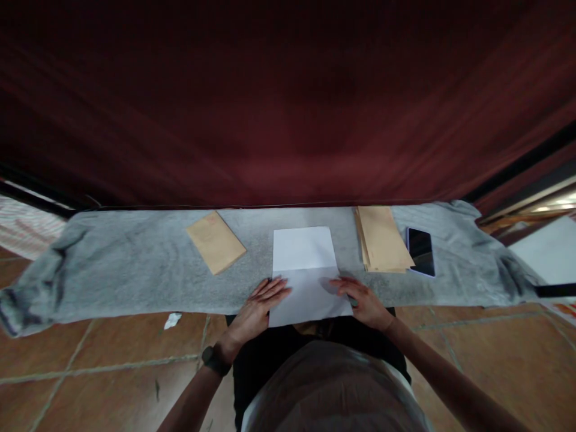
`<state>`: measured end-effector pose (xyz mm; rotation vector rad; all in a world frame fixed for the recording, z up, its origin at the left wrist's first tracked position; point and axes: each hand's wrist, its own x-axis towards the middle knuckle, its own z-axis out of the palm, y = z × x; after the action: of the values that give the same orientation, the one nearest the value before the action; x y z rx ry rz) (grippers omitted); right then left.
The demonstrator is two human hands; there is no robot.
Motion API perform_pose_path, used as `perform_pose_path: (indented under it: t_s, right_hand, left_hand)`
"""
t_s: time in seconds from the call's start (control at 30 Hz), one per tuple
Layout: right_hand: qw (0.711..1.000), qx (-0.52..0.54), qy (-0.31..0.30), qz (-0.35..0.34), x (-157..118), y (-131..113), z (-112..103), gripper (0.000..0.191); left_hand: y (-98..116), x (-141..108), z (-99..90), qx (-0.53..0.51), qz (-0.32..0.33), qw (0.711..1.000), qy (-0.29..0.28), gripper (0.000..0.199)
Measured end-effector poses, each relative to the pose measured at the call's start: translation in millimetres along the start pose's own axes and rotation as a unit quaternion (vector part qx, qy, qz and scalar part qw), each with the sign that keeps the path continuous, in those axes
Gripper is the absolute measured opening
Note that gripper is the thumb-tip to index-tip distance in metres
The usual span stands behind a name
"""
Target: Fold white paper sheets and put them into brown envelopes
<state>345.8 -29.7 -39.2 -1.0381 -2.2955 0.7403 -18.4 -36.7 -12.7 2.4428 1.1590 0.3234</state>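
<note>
A white sheet of paper (302, 249) with a crease across its middle lies before me on the grey cloth, its near edge reaching past the cloth's front edge. My left hand (261, 303) rests on the sheet's left side, fingers stretched out flat over the near half. On the opposite side, my right hand (362, 303) touches the sheet's right edge with its fingertips, fingers apart and slightly bent. A brown envelope (216, 242) lies at an angle to the left. Several brown envelopes (382, 240) are stacked to the right.
A phone (421, 252) lies right of the stacked envelopes. The grey cloth (135, 264) covers a long narrow surface, with a dark red curtain-like sheet (288, 120) behind it. A crumpled white scrap (172, 320) is on the tiled floor (121, 342).
</note>
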Motion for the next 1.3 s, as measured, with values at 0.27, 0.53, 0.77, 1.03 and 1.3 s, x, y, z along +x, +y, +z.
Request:
perform_pose_path:
  t_s: [0.27, 0.53, 0.77, 1.03, 1.3]
  right_hand:
    - [0.999, -0.004, 0.01, 0.038, -2, 8, 9, 0.027]
    - [0.953, 0.098, 0.161, 0.238, 57, 21, 5, 0.043]
    - [0.927, 0.105, 0.223, 0.283, 104, 38, 4, 0.049]
    - [0.916, -0.123, 0.159, 0.347, 119, 50, 11, 0.038]
    - [0.899, -0.238, 0.103, 0.353, 127, 49, 17, 0.036]
  left_hand:
    - [-20, 6, 9.8, -0.105, -0.035, 0.992, 0.063, 0.039]
    - [-24, 52, 2.9, -0.321, -0.243, 0.89, 0.214, 0.041]
    - [-36, 97, 7.1, -0.317, -0.309, 0.851, 0.283, 0.048]
    - [-39, 117, 8.0, -0.077, -0.375, 0.896, 0.224, 0.033]
    - [-29, 125, 4.7, 0.075, -0.448, 0.881, 0.134, 0.036]
